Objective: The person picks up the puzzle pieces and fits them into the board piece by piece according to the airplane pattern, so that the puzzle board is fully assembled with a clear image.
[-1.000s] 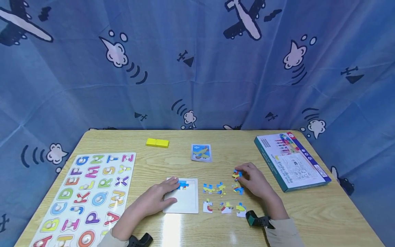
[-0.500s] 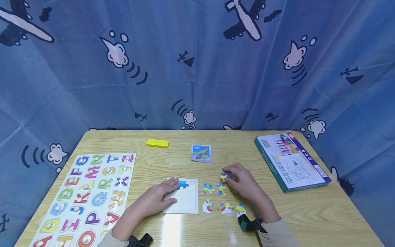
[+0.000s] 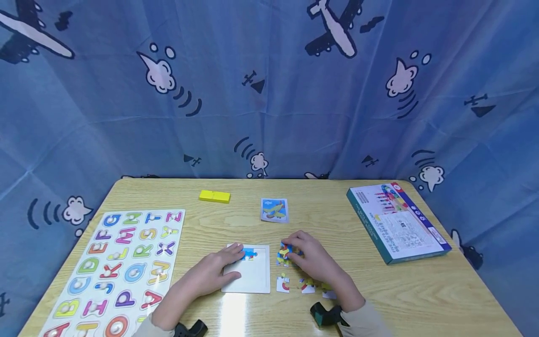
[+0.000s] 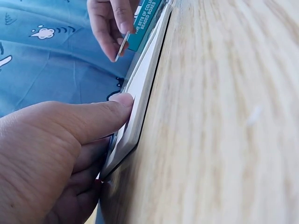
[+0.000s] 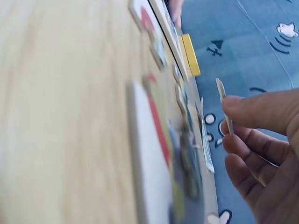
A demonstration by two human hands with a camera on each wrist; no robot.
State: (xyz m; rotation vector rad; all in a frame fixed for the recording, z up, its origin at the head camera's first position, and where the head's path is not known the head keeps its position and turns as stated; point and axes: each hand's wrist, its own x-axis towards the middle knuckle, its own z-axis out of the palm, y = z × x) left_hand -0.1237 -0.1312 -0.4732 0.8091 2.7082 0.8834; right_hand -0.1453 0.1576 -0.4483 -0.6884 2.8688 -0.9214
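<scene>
Lying nearest, loose jigsaw pieces (image 3: 283,284) sit right of the puzzle tray (image 3: 254,280). The left hand (image 3: 214,269) rests outstretched on the tray, whose far-left corner holds a blue jigsaw section (image 3: 250,253). The right hand (image 3: 311,257) pinches a multicoloured piece (image 3: 284,251) above the surface (image 3: 320,201); fitting seems in hand, calling for matching tabs. Farther lie a carton (image 3: 402,229), contents hidden, and the picture card (image 3: 274,209).

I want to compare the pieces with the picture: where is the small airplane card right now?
In the head view, the airplane card lies on the table, right of the yellow block, beyond the white tray and the right hand.
</scene>
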